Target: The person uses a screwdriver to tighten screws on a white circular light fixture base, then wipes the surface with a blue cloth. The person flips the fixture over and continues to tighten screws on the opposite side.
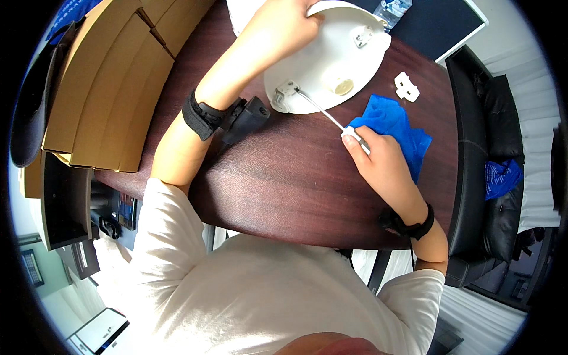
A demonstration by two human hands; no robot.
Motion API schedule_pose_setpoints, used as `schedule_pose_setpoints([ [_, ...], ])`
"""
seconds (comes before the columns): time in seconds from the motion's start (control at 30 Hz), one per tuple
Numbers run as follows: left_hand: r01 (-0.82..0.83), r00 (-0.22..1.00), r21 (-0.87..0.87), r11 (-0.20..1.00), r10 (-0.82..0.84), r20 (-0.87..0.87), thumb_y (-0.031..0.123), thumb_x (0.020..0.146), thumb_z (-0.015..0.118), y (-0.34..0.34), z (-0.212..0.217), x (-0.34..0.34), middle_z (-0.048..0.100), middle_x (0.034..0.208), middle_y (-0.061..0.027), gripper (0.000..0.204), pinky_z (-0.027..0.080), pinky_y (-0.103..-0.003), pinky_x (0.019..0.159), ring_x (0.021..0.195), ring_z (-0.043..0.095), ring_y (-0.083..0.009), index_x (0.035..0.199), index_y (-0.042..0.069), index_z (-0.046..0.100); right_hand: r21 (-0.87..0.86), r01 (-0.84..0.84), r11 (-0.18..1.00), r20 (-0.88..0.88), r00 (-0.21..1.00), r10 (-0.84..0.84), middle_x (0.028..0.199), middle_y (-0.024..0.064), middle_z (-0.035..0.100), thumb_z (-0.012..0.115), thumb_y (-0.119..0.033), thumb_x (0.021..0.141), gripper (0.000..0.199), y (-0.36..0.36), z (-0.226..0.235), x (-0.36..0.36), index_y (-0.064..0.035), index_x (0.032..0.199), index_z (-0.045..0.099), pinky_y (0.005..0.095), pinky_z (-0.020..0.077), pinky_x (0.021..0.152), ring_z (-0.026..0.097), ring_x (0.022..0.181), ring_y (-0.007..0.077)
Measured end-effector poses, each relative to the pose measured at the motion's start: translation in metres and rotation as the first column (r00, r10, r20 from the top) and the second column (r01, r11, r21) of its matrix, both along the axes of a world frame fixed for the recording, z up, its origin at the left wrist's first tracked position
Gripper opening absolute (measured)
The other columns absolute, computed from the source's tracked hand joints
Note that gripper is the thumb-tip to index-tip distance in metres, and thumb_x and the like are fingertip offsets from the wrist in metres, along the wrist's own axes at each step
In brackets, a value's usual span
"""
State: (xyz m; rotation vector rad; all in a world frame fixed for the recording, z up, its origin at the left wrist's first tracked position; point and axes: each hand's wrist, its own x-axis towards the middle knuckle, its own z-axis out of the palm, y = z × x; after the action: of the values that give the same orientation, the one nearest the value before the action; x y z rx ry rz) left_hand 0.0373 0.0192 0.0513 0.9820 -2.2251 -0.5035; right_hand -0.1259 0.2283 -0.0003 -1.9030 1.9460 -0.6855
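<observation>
White round lamp base (331,59), far centre of the dark table (284,183): left hand (284,23) clamps its far rim, steadying it tilted. Screwdriver (322,109): right hand (378,157) closed around handle, tip at near-left bracket (287,90). Blue cloth (396,127) under right hand; spare white bracket (407,87) far right.

A round fixture base (328,56) lies on the far part of the table (278,183), under the left hand (284,26) at its far rim. The right hand (378,160), nearer and to the right, rests on a cloth (402,127) and holds a screwdriver (322,109) reaching to a bracket (286,90) on the base's near-left edge. A small loose bracket (407,87) lies right of the base. Flat cardboard boxes (112,77) are stacked at the left.
</observation>
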Motion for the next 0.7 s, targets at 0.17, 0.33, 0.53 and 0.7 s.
schedule_pose_setpoints([
  [0.17,-0.014,1.000,0.000,1.000,0.014,-0.011,0.021,0.090,0.059,0.006,0.004,-0.002,0.071,0.086,-0.0179,0.030,0.054,-0.036,0.074,0.076,0.070,-0.0277,0.114,0.006,0.067,0.337,-0.038,0.941,0.395,0.913,-0.105,0.058,0.0040,0.053,0.049,-0.034,0.102,0.037,-0.008,-0.003,-0.010,-0.0013,0.090,0.061,0.0259,0.0326,0.040,0.045,0.042,0.0104],
  [0.33,0.017,0.999,-0.002,1.000,-0.017,-0.033,0.021,0.090,0.059,-0.005,-0.004,-0.001,0.071,0.087,-0.0182,0.029,0.054,-0.036,0.075,0.078,0.070,-0.0278,0.114,0.006,0.067,0.611,-0.280,0.741,0.777,0.392,-0.493,0.060,-0.0032,0.044,0.044,-0.042,0.103,0.041,-0.008,-0.001,-0.008,-0.0040,0.095,0.056,0.0189,0.0193,0.033,0.029,0.038,0.0013],
  [0.53,-0.001,0.999,0.007,1.000,0.001,-0.032,0.020,0.090,0.058,0.013,0.004,-0.003,0.070,0.086,-0.0187,0.028,0.054,-0.036,0.075,0.078,0.070,-0.0292,0.112,0.006,0.067,0.041,-0.008,0.999,0.104,0.995,0.004,0.058,0.0122,0.056,0.059,-0.031,0.096,0.030,0.002,-0.009,-0.007,-0.0034,0.083,0.060,0.0337,0.0443,0.050,0.058,0.052,0.0237],
  [0.7,0.014,1.000,-0.071,0.997,-0.014,-0.001,0.021,0.090,0.058,0.013,0.006,-0.001,0.070,0.085,-0.0179,0.028,0.054,-0.037,0.074,0.077,0.070,-0.0284,0.111,0.006,0.067,-0.013,0.021,1.000,-0.185,0.983,-0.024,0.063,0.0184,0.061,0.062,-0.031,0.094,0.030,0.003,0.000,0.006,-0.0027,0.085,0.060,0.0397,0.0463,0.049,0.063,0.059,0.0359],
])
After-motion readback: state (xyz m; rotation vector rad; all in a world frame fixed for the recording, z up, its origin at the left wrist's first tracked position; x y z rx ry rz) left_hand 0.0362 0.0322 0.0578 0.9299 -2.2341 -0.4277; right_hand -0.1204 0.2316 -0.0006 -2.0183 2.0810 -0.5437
